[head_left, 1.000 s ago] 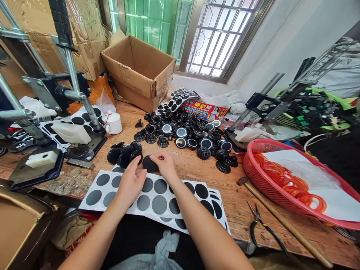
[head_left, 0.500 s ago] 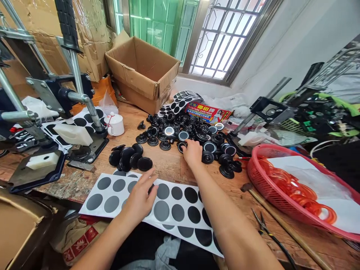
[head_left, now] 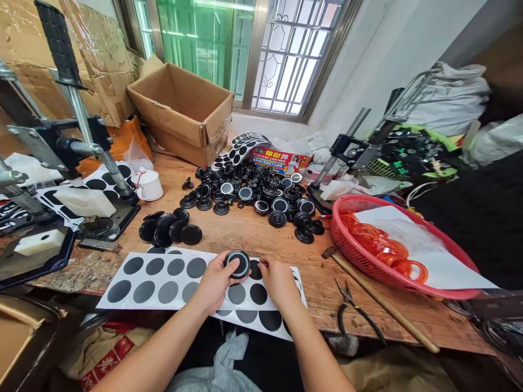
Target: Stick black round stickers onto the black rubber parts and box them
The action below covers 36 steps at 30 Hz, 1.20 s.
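Note:
My left hand [head_left: 219, 282] grips a round black disc [head_left: 237, 264] with a pale ring on its face, thumb on top, held over the sticker sheet [head_left: 186, 286]. This white sheet carries rows of round black stickers and lies on another such sheet at the table's front edge. My right hand [head_left: 280, 280] is closed in a pinch beside a black sticker [head_left: 256, 269] on the sheet's right part; what its fingertips hold, if anything, is hidden. Beyond the hands lies a heap of similar black discs [head_left: 245, 194], some with pale ringed faces. Left of it sits a smaller group of glossy black discs [head_left: 190, 234].
Lever presses stand at the left [head_left: 98, 218] and at the right [head_left: 327, 190]. A red basket [head_left: 339, 234] of orange rings is at the right, near a hammer [head_left: 384, 302] and pliers [head_left: 347, 299]. A white mug [head_left: 150, 186] and a cardboard box [head_left: 175, 117] stand behind.
My right hand has come back from the heap to the sticker sheet. My left hand, previously resting spread over the sheet, now holds a ringed black disc. The camera view has shifted.

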Motion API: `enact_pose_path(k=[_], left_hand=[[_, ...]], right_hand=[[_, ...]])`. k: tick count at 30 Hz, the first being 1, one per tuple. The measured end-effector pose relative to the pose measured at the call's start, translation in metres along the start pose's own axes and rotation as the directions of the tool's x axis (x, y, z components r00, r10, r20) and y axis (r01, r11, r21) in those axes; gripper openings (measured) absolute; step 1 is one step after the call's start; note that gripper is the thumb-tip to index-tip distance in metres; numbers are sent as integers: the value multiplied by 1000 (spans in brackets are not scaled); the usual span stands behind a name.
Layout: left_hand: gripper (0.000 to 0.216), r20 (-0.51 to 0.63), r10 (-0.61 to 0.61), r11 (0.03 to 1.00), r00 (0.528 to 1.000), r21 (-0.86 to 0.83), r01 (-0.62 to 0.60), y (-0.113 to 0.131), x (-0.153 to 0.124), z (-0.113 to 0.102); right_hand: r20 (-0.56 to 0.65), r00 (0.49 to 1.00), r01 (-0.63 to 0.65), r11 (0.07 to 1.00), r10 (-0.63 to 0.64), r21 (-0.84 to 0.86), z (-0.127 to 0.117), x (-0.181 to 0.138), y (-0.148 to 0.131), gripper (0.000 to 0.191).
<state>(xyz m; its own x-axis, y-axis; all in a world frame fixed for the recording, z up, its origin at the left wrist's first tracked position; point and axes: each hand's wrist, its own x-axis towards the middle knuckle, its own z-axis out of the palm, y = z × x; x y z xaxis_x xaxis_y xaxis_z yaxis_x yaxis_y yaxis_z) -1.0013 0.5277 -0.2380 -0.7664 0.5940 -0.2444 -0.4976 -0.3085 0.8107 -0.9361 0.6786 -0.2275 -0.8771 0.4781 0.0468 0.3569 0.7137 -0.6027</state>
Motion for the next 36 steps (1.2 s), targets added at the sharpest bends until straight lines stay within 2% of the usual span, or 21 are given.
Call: enact_pose_path(k=[4,9,12,17,22,26,29,36], left_hand=[[29,-20,-1,1000,1000,4,1,-12,9,-5],[29,-25,0,1000,1000,-5,0,-12,10,-7],[29,-21,-3,1000,1000,-25,2,-12,9,-8],[29,-13,-10,998,1000,-68,9,-10,7,-7],[26,-17,-8,994,1000,-111,6,-5,7,-7],[24,-17,-6,992,1000,-129,4,-5,7,-8],[24,-13,-5,991,1000,-134,4,-6,7,-8],[24,-5,-9,991,1000,-133,8,-5,6,-8]], right_hand=[[21,1000,-13,995,15,-96,5,5,5,17],[89,996,18,990,-6,-140,4,16,6,11],[58,998,46,988,-38,-146,7,10,5,15],[8,997,76,991,-76,-109,8,-8,7,26],[53,987,150,989,-150,-5,0,-17,11,16],[-16,995,94,995,-95,-38,5,-14,10,25],[-50,997,48,993,-54,-107,11,-7,6,18],[-40,998,38,998,-39,-42,13,-4,-2,18]])
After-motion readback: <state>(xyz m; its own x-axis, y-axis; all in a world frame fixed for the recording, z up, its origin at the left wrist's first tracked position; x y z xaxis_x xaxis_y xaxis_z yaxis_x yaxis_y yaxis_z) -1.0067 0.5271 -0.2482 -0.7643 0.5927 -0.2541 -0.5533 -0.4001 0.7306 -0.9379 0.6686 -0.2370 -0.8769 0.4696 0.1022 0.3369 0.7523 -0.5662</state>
